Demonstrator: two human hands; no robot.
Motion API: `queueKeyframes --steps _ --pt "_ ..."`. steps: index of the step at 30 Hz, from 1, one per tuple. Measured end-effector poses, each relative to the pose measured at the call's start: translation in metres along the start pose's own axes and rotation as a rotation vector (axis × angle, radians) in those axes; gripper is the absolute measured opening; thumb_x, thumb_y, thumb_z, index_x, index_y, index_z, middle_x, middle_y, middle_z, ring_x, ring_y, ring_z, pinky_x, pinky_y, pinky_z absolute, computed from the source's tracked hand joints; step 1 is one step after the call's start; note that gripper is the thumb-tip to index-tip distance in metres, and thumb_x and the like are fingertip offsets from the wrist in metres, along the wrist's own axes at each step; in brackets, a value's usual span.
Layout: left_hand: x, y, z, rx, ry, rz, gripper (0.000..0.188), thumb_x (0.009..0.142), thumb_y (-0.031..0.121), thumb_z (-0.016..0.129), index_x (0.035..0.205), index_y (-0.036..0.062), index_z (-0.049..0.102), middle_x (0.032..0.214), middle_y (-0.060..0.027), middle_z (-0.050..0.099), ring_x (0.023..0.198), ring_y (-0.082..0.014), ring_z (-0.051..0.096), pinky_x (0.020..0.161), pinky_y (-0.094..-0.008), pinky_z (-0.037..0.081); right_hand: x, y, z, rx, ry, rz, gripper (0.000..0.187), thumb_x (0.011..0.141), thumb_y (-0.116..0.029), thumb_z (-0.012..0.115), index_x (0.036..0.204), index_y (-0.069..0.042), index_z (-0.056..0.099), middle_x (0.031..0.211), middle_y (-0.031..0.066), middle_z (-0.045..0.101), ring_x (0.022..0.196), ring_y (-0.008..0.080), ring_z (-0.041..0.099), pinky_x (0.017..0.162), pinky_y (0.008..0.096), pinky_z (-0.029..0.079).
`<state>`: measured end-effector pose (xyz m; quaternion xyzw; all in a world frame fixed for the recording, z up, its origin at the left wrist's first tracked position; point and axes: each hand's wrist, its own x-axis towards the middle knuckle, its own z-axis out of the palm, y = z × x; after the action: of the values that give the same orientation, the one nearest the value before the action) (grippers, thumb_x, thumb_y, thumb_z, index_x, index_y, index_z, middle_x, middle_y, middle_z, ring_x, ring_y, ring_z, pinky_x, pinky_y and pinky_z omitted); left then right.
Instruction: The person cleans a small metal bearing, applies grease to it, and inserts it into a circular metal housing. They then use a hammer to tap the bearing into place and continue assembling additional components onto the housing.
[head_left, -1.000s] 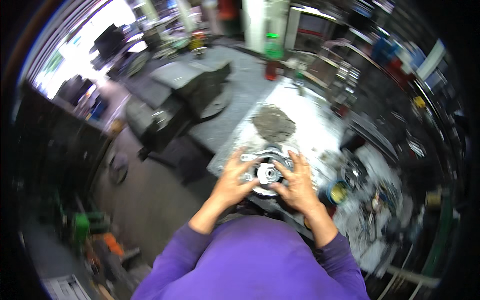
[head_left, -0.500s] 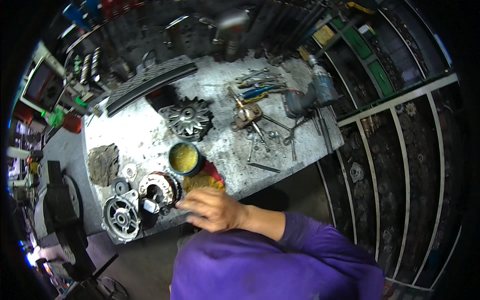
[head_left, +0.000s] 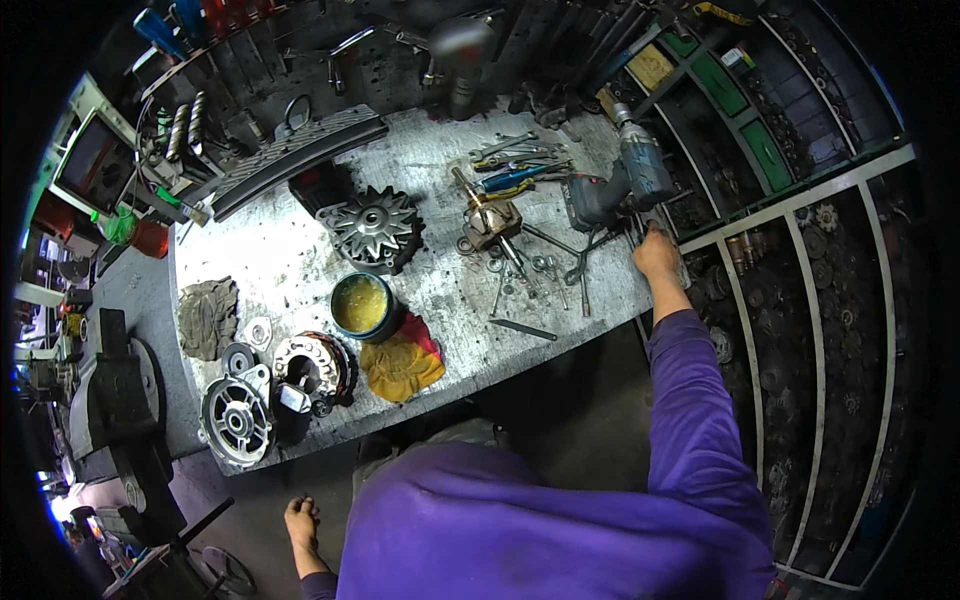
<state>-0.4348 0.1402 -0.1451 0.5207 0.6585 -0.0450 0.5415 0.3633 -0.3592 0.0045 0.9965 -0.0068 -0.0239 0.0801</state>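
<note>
Head view shows a grey, scuffed metal worktop (head_left: 250,275), with the bare right hand (head_left: 656,254) reaching to its right edge, just beside a pistol-shaped power tool (head_left: 646,172) with a blue-grey body and black battery base, which lies near the far right corner. That hand's grip is partly curled, its fingertips hidden, so I cannot tell whether it has hold of anything. The left hand (head_left: 301,522) hangs beyond the near edge over the floor, its grip loosely bent; whether it holds something I cannot tell. Any markings on the power tool are too small to read. Left of the power tool lie several slim wrenches (head_left: 517,150) and one blocky brown metal part with a long shaft (head_left: 491,224); small loose hardware is scattered nearer the near edge, too fine to count. Midway along sits one star-shaped, finned grey metal rotor (head_left: 372,219), then one round dark tin of yellow paste (head_left: 361,305) touching one crumpled mustard-and-red cloth (head_left: 403,365). Toward the near left corner are one coppery ring-shaped coil (head_left: 333,352) and one spoked, silvery cast housing (head_left: 238,418); one wrinkled grey rag (head_left: 208,318) lies by the left edge.
</note>
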Motion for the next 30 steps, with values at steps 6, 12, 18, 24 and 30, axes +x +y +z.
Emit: queueKeyframes --steps 6,12,18,24,30 --pt "-0.001 -0.007 -0.01 0.021 0.004 -0.045 0.025 0.101 0.017 0.07 0.122 0.0056 0.071 0.103 -0.0016 0.073 0.078 -0.0131 0.067 0.063 -0.0302 0.049 0.035 0.009 0.01 0.226 -0.08 0.186 0.072 0.085 -0.022 0.067 0.149 0.009 0.055 0.148 0.0337 0.06 0.14 0.0476 0.057 0.118 0.0487 0.047" --pt "-0.042 -0.031 0.0 0.169 -0.009 -0.175 0.025 0.1 0.014 0.068 0.122 0.0032 0.071 0.096 -0.0053 0.075 0.073 -0.0157 0.068 0.057 -0.0323 0.049 0.091 0.046 0.063 0.384 -0.087 0.233 0.067 0.088 -0.027 0.061 0.141 0.013 0.06 0.145 0.0336 0.063 0.137 0.0446 0.061 0.113 0.0469 0.049" --pt "-0.02 -0.094 -0.008 0.12 0.016 -0.158 0.036 0.095 0.021 0.074 0.118 -0.0057 0.074 0.089 -0.0147 0.077 0.074 -0.0218 0.072 0.068 -0.037 0.057 0.038 0.054 0.037 1.503 -0.061 0.431 0.054 0.1 -0.047 0.067 0.135 -0.006 0.071 0.125 0.0107 0.072 0.104 0.0278 0.066 0.09 0.043 0.053" --pt "-0.017 -0.015 -0.048 -0.011 0.66 0.337 0.028 0.099 0.012 0.07 0.12 -0.0071 0.071 0.098 -0.0129 0.077 0.088 -0.0209 0.071 0.085 -0.0349 0.057 -0.154 0.008 -0.087 1.677 0.005 0.051 0.034 0.11 -0.035 0.066 0.116 -0.002 0.064 0.08 0.0003 0.048 0.074 0.0135 0.05 0.068 0.0313 0.044" --pt "-0.05 0.184 -0.078 0.066 0.738 0.996 0.031 0.095 0.015 0.076 0.122 -0.0007 0.073 0.117 -0.0153 0.073 0.106 -0.0299 0.071 0.096 -0.037 0.055 -0.272 -0.133 -0.137 1.04 -0.122 -0.276 0.036 0.105 -0.036 0.072 0.101 -0.001 0.067 0.075 0.0034 0.06 0.065 0.0144 0.057 0.062 0.0332 0.047"
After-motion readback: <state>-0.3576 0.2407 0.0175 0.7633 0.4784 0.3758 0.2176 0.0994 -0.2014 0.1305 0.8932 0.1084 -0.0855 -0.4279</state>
